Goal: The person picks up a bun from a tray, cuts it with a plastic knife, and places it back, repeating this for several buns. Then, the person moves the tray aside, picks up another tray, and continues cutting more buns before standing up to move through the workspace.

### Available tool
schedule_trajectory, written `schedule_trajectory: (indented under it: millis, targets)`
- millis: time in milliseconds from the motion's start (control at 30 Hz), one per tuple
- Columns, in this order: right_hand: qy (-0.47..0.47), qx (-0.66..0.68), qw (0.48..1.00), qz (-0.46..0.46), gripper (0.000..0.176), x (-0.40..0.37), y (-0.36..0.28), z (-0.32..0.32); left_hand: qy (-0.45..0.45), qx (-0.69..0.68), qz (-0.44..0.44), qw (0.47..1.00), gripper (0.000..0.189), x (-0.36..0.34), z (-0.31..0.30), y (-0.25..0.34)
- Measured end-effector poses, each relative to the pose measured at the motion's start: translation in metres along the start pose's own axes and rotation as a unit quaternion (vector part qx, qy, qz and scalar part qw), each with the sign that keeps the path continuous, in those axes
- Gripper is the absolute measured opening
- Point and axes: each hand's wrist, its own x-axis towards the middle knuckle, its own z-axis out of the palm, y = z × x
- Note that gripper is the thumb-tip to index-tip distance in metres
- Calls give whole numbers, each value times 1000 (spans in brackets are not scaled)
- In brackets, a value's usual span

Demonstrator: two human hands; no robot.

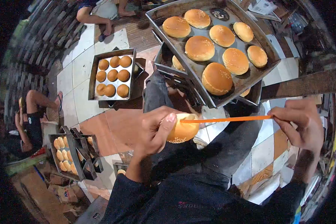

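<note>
My left hand point(156, 130) is wrapped round a golden bun point(183, 128) with sesame seeds, above my lap. Between the fingertips of my right hand point(298, 121) is one end of a long, thin orange strip point(231, 119). Its other end meets the bun near a fold in the crust; whether it enters the bun is hard to tell. Beyond my hands, a large dark metal tray point(246, 56) holds several glossy sesame buns, one of them a big bun point(217, 78) at the near corner.
Beneath the large tray are more stacked trays point(164, 59). A smaller tray point(90, 89) of round buns stands left of centre, and upright-edged trays point(78, 156) with pale buns lie lower left. One person point(31, 119) sits at the left; another person's leg point(91, 16) shows at the top.
</note>
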Motion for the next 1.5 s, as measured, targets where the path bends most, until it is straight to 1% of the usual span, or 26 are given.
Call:
schedule_trajectory:
  millis: [67, 167, 233, 267, 333, 367, 400, 467, 500, 533, 600, 633, 767, 800, 867, 900, 1000, 1033, 1067, 1133, 1167, 1200, 1267, 1300, 1400, 1500]
  targets:
    - [-32, -7, 999, 28, 16, 8, -3, -18, -29, 52, -2, 998, 27, 1, 3, 1]
    - [-87, 8, 996, -18, 17, 18, 1, -36, -75, 75, 39, 994, 24, 5, 8, -1]
    - [-65, -77, 986, -135, 9, 28, -7, -38, -86, 80, 59, 991, 22, 6, 22, 1]
    - [-62, -78, 987, -127, 9, 36, -17, -34, -93, 79, 63, 991, 22, 8, 28, 1]
    - [-195, -187, 961, -58, 9, 54, -31, -21, -96, 42, 75, 992, 21, 10, 37, -4]
    - [-133, -144, 976, -91, 6, 50, -25, -16, -92, 48, 63, 993, 25, 9, 34, -10]
    - [-134, -141, 977, -92, 6, 46, -21, -20, -93, 49, 60, 993, 25, 5, 33, -13]
    - [-70, -97, 987, -107, 2, 42, -25, -40, 23, -120, -51, 991, 31, -3, 29, -18]
    - [-143, -87, 985, -45, 4, 46, -31, -48, 55, -140, -74, 986, 37, -5, 32, -17]
    - [-145, -86, 985, -48, 4, 49, -33, -39, 58, -139, -76, 986, 37, -6, 36, -19]
    - [-47, -109, 985, -124, 7, 53, -33, -18, 109, -197, -72, 972, 37, -3, 41, -29]
    - [-113, -127, 981, -95, 6, 56, -35, -23, 122, -216, -76, 966, 37, -3, 39, -35]
    - [-170, -117, 978, -13, 4, 51, -38, -46, 164, -264, -103, 945, 35, -8, 36, -30]
    - [-170, -117, 978, -15, 4, 51, -37, -37, 166, -264, -103, 945, 35, -7, 39, -32]
    - [-39, -108, 989, -89, 4, 54, -35, -13, 125, -206, -49, 969, 35, -5, 44, -38]
    - [-140, -155, 977, -35, 6, 60, -42, -18, 127, -216, -43, 967, 35, -4, 44, -41]
    - [-98, -208, 972, -49, 6, 51, -42, -29, 198, -314, -94, 924, 36, -5, 40, -34]
    - [-41, -210, 975, -51, 6, 44, -37, -28, 194, -352, -88, 911, 36, -4, 37, -31]
    - [-43, -208, 976, -53, 6, 49, -38, -27, 197, -351, -90, 911, 36, -4, 39, -31]
    - [-173, -121, 977, -16, 7, 60, -41, -27, 232, -376, -82, 893, 37, 1, 47, -32]
    - [-96, -127, 986, -40, 6, 56, -42, -13, 235, -374, -91, 892, 37, 1, 48, -35]
    - [-95, -127, 986, -41, 6, 55, -41, -16, 235, -374, -90, 893, 37, 2, 46, -34]
    - [-177, -115, 977, -21, 5, 57, -42, -28, 239, -444, -95, 858, 37, 4, 39, -34]
    - [-129, -115, 984, -36, 5, 50, -40, -29, 251, -482, -95, 834, 37, 6, 36, -34]
    - [-55, -91, 994, -24, 7, 49, -45, -14, 212, -504, -71, 834, 35, 3, 34, -43]
    - [-82, -51, 995, -16, 11, 52, -45, -6, 206, -531, -76, 819, 35, 10, 33, -39]
